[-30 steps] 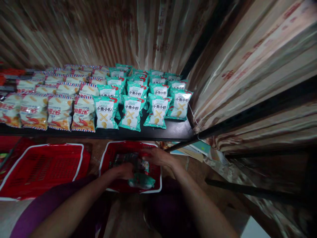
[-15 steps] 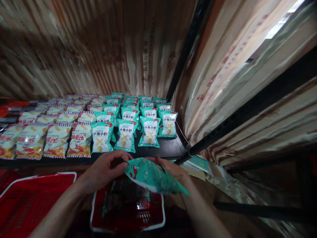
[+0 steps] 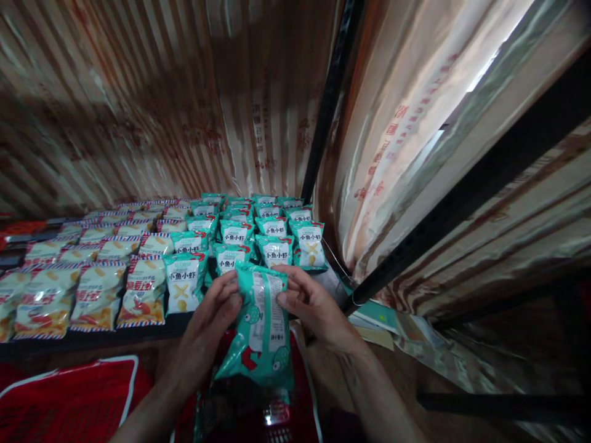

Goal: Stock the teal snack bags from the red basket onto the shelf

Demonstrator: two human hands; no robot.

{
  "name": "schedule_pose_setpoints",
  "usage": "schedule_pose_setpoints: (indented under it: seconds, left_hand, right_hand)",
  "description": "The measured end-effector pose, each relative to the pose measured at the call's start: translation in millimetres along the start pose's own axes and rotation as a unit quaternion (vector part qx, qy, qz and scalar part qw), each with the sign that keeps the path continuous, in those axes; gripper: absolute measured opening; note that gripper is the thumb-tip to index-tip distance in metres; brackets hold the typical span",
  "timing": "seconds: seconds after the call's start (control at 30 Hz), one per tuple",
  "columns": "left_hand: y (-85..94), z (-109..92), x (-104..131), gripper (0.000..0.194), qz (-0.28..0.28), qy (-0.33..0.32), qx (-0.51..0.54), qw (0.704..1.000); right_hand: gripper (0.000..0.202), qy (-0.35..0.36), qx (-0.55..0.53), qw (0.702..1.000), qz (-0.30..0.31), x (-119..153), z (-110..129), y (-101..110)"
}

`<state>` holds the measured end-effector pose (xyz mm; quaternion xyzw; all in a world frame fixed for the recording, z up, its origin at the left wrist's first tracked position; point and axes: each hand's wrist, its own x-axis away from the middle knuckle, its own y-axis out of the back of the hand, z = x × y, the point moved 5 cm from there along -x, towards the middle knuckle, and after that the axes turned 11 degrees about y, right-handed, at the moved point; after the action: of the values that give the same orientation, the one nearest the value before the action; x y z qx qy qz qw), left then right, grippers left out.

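Observation:
Between my two hands is a teal snack bag (image 3: pixel 261 335), its printed back with a white text panel facing me. My left hand (image 3: pixel 215 317) pinches its upper left edge, and my right hand (image 3: pixel 314 304) grips the upper right edge. Just beyond, rows of matching teal snack bags (image 3: pixel 182 286) stand on a dark shelf (image 3: pixel 161 329), fronts toward me. To their left are rows of cream and orange snack bags (image 3: pixel 143 289) with striped edges. Under the held bag, a red basket (image 3: pixel 305 381) with a white rim contains packages, partly hidden by the bag and my arms.
Another red basket (image 3: pixel 69 400) is at the lower left. A black metal post (image 3: pixel 323 123) rises behind the shelf, and a slanting black bar (image 3: pixel 438 215) crosses the right side. Printed plastic sheeting (image 3: pixel 184 92) hangs behind. Flat papers (image 3: pixel 378 317) lie right of the shelf.
The held teal bag has turned from nearly flat to upright, so its back now faces me. My right hand has come round to its upper edge. The view has shifted slightly.

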<state>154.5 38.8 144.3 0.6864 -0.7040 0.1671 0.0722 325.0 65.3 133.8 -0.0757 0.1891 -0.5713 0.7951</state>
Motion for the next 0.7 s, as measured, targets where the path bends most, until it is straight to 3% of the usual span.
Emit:
schedule_pose_setpoints:
  seconds: [0.07, 0.2, 0.5, 0.7]
  left_hand:
    - [-4.5, 6.3, 4.6, 0.06, 0.005, 0.029, -0.01, 1.0]
    - [-8.6, 8.9, 9.3, 0.066, 0.017, 0.021, -0.049, 0.998]
    - [1.3, 12.0, 4.2, 0.06, -0.007, 0.068, -0.065, 0.996]
    - [14.2, 8.2, -8.5, 0.052, 0.023, 0.026, -0.042, 0.999]
  right_hand:
    - [0.046, 0.018, 0.031, 0.999, -0.023, -2.1, 2.6, 2.6]
    - [0.046, 0.041, 0.09, 0.994, -0.052, -2.8, 6.2, 6.8]
    - [0.042, 0.066, 0.16, 0.983, -0.062, -1.6, 5.8, 4.9]
    - [0.032, 0.03, 0.156, 0.982, -0.101, -3.9, 14.6, 5.7]
